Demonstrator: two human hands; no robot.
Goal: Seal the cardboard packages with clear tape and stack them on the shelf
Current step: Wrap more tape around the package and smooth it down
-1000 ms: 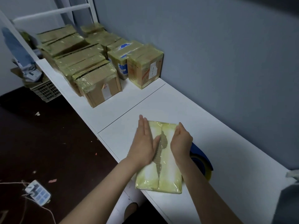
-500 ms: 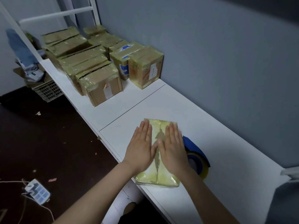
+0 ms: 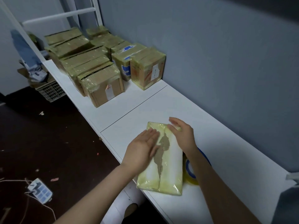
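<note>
Fingers [image 3: 151, 135] straight, our left hand [image 3: 142, 147] presses the package [image 3: 169, 168] at the shelf's [image 3: 145, 110] front edge, our right hand [image 3: 182, 135] loose on its far corner; we judge we smooth tape [image 3: 150, 175], then must grip its sides to stack.

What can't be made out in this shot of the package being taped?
Head view only:
- Tape roll: mostly hidden by the package and the right forearm.
- Label on the nearest stacked box: print too small to read.
- Rear boxes: blocked by the boxes in front.
- Grey object: cut off by the right frame edge.
- Package underside: lies against the shelf.
</note>
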